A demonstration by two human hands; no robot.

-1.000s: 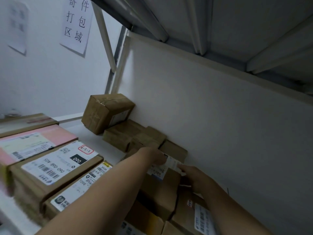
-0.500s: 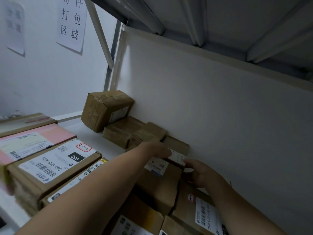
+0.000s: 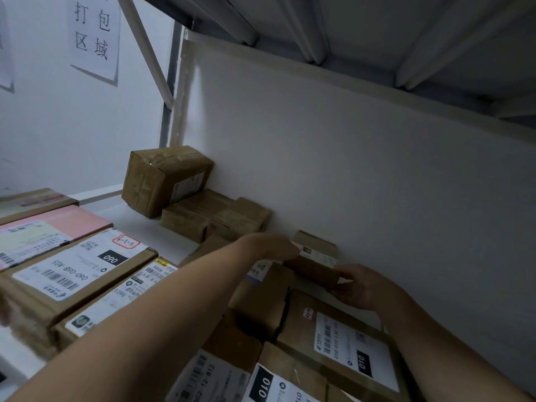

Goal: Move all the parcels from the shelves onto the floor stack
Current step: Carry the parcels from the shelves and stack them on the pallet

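Currently grasping: left hand (image 3: pixel 269 246) and right hand (image 3: pixel 362 285) curl fingers (image 3: pixel 345 274) round the small parcel (image 3: pixel 313 265) ends on the shelf (image 3: pixel 139 219); next, lift it clear.

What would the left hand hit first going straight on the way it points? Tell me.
The small box that the right hand grips: the left hand seems to be at its labelled top. Past that stands the back panel, though depth is unclear.
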